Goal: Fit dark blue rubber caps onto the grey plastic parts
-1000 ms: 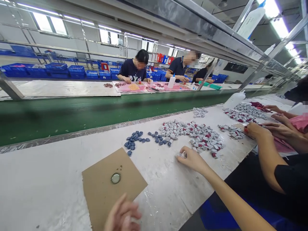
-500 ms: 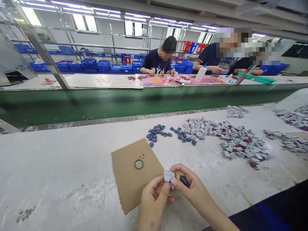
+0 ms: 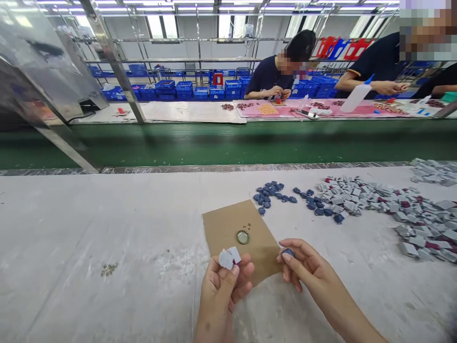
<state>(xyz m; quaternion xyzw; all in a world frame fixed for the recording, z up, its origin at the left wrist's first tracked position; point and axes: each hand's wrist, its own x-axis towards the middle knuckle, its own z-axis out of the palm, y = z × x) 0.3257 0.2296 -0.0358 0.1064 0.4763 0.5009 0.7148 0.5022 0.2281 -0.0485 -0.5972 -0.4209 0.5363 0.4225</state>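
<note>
Small grey piece (image 3: 228,258) in the left hand (image 3: 223,290), small blue piece (image 3: 287,252) in the right hand (image 3: 307,269).

The left fingers pinch the grey piece tight, just over the near edge of the brown card (image 3: 243,238) with its round metal cap (image 3: 243,237). To the right, the other hand's fingers close on the blue piece. Further right lie the blue pile (image 3: 273,193) and the grey pile (image 3: 374,202). Both pieces are tiny, so a loose pinch could drop one onto the white table (image 3: 89,228).
</note>
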